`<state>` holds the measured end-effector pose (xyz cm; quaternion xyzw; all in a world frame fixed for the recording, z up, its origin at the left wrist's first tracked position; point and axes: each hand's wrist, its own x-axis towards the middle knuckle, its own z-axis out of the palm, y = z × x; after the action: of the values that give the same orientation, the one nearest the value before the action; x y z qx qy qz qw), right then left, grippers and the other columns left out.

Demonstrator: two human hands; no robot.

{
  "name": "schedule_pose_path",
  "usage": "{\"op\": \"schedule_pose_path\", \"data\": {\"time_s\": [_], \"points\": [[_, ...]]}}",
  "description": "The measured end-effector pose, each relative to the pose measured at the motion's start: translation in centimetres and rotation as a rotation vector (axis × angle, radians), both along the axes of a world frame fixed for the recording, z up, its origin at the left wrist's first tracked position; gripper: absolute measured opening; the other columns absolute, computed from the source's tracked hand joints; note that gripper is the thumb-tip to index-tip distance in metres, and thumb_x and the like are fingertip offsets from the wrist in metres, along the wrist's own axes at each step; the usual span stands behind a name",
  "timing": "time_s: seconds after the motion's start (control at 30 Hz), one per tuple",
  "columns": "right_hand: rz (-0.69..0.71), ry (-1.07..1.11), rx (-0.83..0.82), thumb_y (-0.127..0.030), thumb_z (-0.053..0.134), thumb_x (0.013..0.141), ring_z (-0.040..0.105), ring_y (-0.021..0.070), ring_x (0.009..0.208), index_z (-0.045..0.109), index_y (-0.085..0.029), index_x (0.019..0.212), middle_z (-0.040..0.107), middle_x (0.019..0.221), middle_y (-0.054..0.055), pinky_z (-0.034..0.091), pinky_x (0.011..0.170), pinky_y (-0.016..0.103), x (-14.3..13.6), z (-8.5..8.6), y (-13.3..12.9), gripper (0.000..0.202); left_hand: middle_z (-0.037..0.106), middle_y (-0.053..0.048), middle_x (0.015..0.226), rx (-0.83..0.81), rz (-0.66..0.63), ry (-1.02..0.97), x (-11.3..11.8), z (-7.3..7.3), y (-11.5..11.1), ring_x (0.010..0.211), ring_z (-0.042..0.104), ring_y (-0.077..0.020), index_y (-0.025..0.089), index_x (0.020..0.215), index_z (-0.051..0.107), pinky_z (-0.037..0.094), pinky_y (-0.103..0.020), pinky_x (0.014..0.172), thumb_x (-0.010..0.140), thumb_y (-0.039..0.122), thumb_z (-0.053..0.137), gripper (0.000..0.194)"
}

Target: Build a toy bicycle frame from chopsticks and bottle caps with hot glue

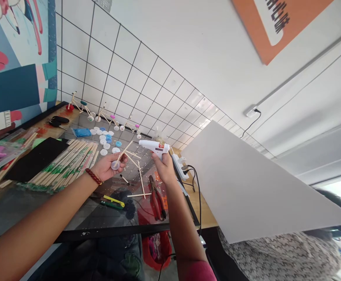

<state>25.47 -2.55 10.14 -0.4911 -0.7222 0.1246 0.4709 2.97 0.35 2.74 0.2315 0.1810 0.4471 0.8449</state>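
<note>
Right hand (165,168) wrapped round 1 white glue gun (155,146), nozzle at 9 o'clock by the stick tip; contact unclear. Left hand (107,167) pinching 1 stick (125,151), 1 clear cap (115,165) at its lower end. 1 pliers (157,201) at gun's 6. Glossy dark tabletop (88,216); wire grid (141,41) at 12. Wrapped chopsticks (71,160) bagged at left hand's 9, uncountable. Red bin (145,249) under table, contents unclear.

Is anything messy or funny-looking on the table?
A bit messy, yes. Below the glue gun, loose sticks lie at odd angles, while the bundle lies mostly lined up. Tiny white scraps lie by the table's front edge, like crumbs. Nothing looks clearly broken.
</note>
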Motion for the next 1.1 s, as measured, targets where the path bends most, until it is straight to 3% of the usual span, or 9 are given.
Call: {"op": "schedule_pose_path", "data": {"time_s": [0.27,0.6,0.83,1.1], "points": [[0.014,-0.011,0.0,-0.04,0.057,0.088,0.064,0.0262,0.101,0.064,-0.019,0.108,0.071,0.108,0.009,0.049,0.096,0.042,-0.3,0.2,0.0,0.03,0.059,-0.005,0.073,0.008,0.018,0.012,0.0,0.0,-0.1,0.053,0.052,-0.0091,0.013,0.078,0.065,0.045,-0.017,0.042,0.08,0.014,0.068,0.004],[-0.03,-0.035,-0.009,-0.043,0.055,0.086,0.065,0.0269,0.096,0.062,-0.018,0.106,0.072,0.105,0.01,0.05,0.091,0.042,0.2,0.4,-0.4,0.033,0.063,-0.003,0.07,0.098,0.214,0.096,0.7,-0.4,0.1,0.057,0.058,-0.0118,0.013,0.077,0.067,0.054,-0.025,0.053,0.077,0.019,0.076,0.011],[-0.05,-0.088,0.027,-0.04,0.055,0.086,0.065,0.0282,0.101,0.063,-0.018,0.109,0.071,0.107,0.011,0.05,0.094,0.043,0.2,0.9,-0.8,0.033,0.068,-0.003,0.072,0.141,0.398,0.097,1.3,-1.5,0.9,0.065,0.062,-0.0108,0.012,0.079,0.075,0.05,-0.021,0.061,0.064,0.023,0.088,0.023],[-0.083,-0.158,0.051,-0.039,0.054,0.089,0.066,0.0269,0.098,0.063,-0.017,0.114,0.072,0.11,0.011,0.051,0.091,0.041,0.4,1.0,-1.2,0.035,0.069,-0.001,0.073,0.137,0.47,0.104,1.3,-1.9,1.2,0.07,0.061,-0.0121,0.016,0.076,0.077,0.051,-0.025,0.069,0.049,0.036,0.095,0.038]]}}
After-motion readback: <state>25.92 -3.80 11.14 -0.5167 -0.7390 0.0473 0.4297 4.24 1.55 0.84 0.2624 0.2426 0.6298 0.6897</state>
